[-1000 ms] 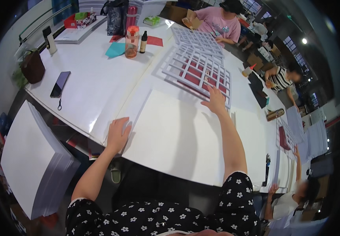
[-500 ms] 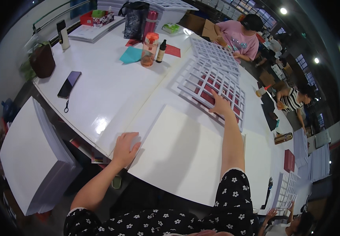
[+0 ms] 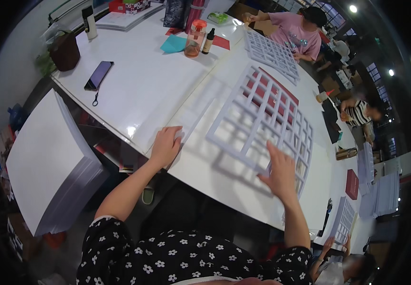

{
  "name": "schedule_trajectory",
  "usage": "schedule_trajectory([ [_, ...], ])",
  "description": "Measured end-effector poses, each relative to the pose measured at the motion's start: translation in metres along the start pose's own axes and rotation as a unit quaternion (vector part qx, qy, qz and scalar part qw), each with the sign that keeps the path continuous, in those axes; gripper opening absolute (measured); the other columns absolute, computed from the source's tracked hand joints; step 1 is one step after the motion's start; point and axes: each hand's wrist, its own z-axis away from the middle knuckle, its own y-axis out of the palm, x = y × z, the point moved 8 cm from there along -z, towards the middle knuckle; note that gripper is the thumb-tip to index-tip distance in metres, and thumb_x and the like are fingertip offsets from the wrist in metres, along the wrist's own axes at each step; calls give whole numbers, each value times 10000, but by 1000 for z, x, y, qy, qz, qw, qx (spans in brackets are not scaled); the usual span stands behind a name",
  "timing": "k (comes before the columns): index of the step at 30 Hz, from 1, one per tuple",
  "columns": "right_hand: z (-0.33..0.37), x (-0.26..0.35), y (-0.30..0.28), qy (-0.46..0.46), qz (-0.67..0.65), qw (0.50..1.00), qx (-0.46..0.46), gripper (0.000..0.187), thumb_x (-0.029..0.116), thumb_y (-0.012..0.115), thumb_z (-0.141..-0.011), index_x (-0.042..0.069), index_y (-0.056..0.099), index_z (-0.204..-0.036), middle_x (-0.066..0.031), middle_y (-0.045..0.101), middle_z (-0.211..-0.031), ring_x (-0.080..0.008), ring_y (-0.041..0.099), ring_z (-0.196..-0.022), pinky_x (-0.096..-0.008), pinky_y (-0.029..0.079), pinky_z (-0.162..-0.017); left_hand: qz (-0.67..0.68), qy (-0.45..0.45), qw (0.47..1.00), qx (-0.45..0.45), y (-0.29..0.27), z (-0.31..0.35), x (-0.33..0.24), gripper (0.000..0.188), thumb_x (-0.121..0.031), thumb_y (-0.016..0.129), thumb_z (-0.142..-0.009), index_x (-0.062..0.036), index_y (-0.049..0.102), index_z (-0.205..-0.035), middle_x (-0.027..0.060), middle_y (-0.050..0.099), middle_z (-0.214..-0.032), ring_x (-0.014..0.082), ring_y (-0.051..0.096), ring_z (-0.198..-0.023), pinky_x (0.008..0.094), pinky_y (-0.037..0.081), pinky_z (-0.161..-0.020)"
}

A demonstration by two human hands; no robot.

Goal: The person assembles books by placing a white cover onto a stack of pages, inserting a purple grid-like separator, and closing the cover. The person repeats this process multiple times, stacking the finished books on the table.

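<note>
A large white lattice frame (image 3: 258, 118) lies tilted over the white table (image 3: 148, 90) in front of me, casting a shadow on the white sheet (image 3: 200, 161) below. Red sheets (image 3: 274, 92) show through its far cells. My right hand (image 3: 279, 168) grips the frame's near edge, index finger stretched along it. My left hand (image 3: 165, 147) rests flat with fingers apart on the sheet's left corner by the table edge, holding nothing.
A tall stack of white sheets (image 3: 48, 161) stands at my left below the table. On the table are a phone (image 3: 98, 75), a brown bag (image 3: 65, 50), an orange-lidded bottle (image 3: 195, 38) and a second lattice frame (image 3: 272, 52). A person in pink (image 3: 296, 33) works opposite.
The lattice frame, earlier lying beyond the white sheet, has come toward me over the sheet with my right hand on its near edge. My left hand stays at the sheet's left corner.
</note>
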Motion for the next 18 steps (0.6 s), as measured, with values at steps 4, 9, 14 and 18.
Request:
schedule_trajectory([
  [4, 58, 53, 12, -27, -39, 998, 37, 1072, 252, 901, -580, 177, 377, -1512, -112, 546, -1328, -342, 536, -1084, -469, 400, -956, 0, -36, 999, 1, -2, 3, 3, 334, -106, 567, -912, -38, 585, -1239, 156, 627, -1180, 360, 540, -1122, 445, 420, -978],
  [9, 74, 81, 54, -37, -50, 995, 72, 1070, 302, 910, -572, 189, 391, -1500, -105, 539, -1329, -344, 535, -1077, -460, 402, -942, 30, -44, 998, -21, -1, 7, 10, 320, -90, 558, -916, -39, 583, -1231, 170, 617, -1181, 373, 545, -1109, 457, 433, -973],
  [14, 65, 84, 74, -43, -36, 997, 44, 1046, 328, 899, -594, 152, 395, -1493, -88, 535, -1338, -319, 541, -1045, -442, 394, -938, 30, -25, 998, -52, 2, 10, 20, 301, -88, 555, -927, -50, 592, -1224, 171, 613, -1154, 341, 568, -1052, 416, 464, -928],
  [18, 67, 79, 85, -30, -43, 998, 30, 1060, 388, 901, -587, 173, 394, -1493, -116, 526, -1365, -366, 529, -1124, -482, 389, -958, 27, -18, 998, -61, 7, 6, 24, 286, -126, 543, -975, -56, 589, -1248, 138, 618, -1149, 258, 605, -994, 354, 489, -896],
])
